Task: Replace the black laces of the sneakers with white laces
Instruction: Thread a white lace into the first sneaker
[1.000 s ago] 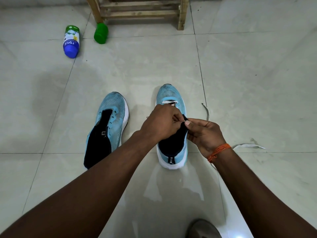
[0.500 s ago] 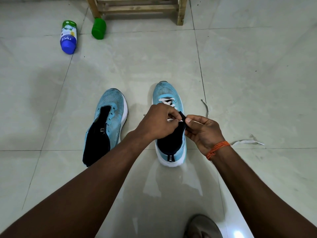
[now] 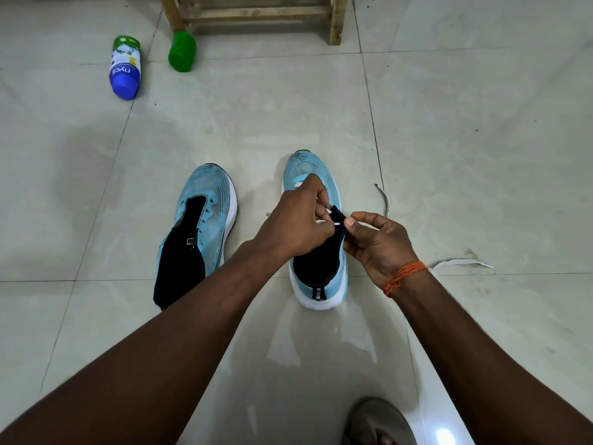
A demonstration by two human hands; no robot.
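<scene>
White lace point(image 3: 329, 222), soft and limp, runs between my two hands over the right sneaker point(image 3: 316, 239) on the floor tiles point(image 3: 481, 155); I'd take it by its stiff tip, since the cloth part would likely buckle at an eyelet. My left hand point(image 3: 296, 221) is closed, pinching it, and my right hand point(image 3: 377, 240) pinches by the dark tongue. I judge the left sneaker point(image 3: 200, 226), unlaced, light and floppy. Away on the floor, a bottle point(image 3: 125, 67) reads "nycil".
</scene>
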